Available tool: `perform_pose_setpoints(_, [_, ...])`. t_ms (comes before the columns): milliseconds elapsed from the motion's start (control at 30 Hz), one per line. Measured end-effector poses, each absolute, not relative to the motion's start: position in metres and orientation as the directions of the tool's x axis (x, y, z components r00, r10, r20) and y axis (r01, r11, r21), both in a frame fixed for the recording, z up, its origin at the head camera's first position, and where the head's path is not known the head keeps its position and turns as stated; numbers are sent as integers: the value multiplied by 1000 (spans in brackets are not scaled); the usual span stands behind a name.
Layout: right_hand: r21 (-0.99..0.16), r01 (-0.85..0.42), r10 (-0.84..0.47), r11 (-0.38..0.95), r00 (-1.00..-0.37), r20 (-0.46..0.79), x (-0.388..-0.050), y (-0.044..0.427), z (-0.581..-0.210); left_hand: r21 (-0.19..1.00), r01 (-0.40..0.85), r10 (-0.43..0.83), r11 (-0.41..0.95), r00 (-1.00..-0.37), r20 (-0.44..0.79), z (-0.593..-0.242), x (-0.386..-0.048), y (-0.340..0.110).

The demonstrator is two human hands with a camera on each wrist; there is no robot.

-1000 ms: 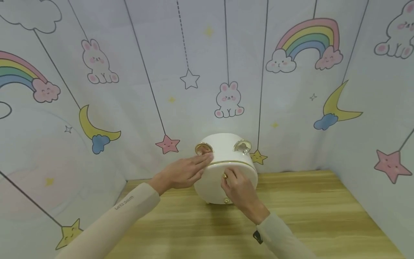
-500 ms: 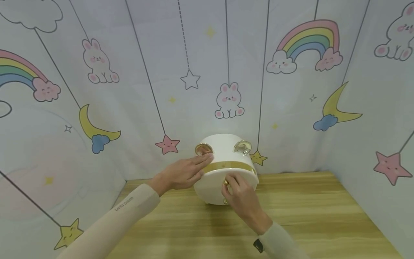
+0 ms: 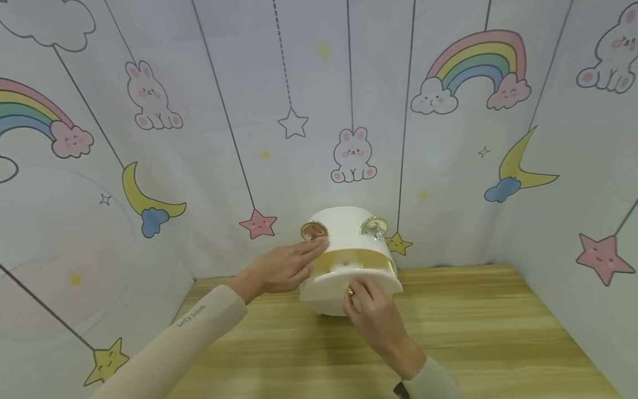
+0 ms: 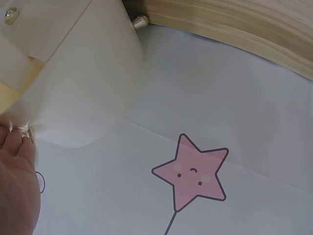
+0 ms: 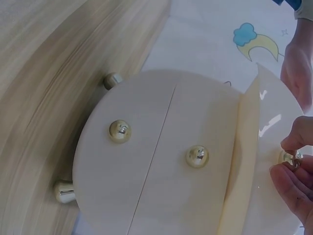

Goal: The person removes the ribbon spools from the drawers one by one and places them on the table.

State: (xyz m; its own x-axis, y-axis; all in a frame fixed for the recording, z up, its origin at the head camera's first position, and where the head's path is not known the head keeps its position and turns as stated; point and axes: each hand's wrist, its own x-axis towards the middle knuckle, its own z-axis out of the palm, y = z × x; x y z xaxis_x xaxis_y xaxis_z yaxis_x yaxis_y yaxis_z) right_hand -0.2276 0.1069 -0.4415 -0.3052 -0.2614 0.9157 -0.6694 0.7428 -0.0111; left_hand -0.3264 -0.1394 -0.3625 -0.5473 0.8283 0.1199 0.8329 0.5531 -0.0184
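Note:
A white rounded jewelry box (image 3: 345, 224) with gold-rimmed ears on top stands against the back wall. Its top drawer (image 5: 271, 105) is partly pulled out, and a yellow interior shows behind the front. My right hand (image 3: 381, 324) pinches the drawer's gold knob (image 5: 292, 157) between thumb and fingers. My left hand (image 3: 283, 269) rests with straight fingers on the box's top left, beside the left ear (image 3: 313, 229). In the left wrist view, its fingertips touch the box near that ear.
Below the moving drawer are two more fronts with gold knobs (image 5: 197, 156). Short gold legs (image 5: 64, 191) hold the box on the wood-grain table (image 3: 473, 316). Cloth walls printed with rabbits, stars and rainbows (image 3: 478, 61) surround the table at the back and sides.
The top drawer has gone from closed to partly out, pulled toward me by my right hand on its knob. My left hand has stayed in place on the box.

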Motion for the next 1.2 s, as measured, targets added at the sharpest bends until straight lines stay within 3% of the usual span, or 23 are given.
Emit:
perform_pose_setpoints(533, [-17,-702,-259,712,-284,923,-211,109,-447,9,825,816,565,-561,136,-362,-323,-138])
perform_pose_setpoints(1200, [43,-717,-259,696,-194,946,-196,108,-449,0,829,820,560,-554,147,-363,-323,-138])
